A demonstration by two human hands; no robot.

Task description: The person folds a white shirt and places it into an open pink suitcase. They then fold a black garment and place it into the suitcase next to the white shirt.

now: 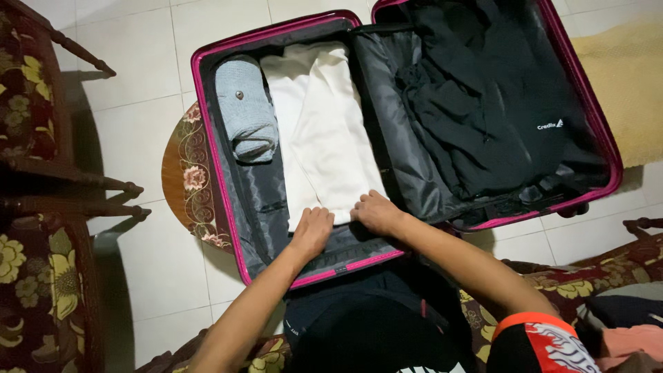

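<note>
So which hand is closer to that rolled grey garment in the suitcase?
The left hand. It rests on the near edge of the cream folded cloth, below the rolled grey garment. The right hand presses the same cloth farther to the right, beside the suitcase hinge.

Both hands (345,222) flat, seemingly pressing
</note>
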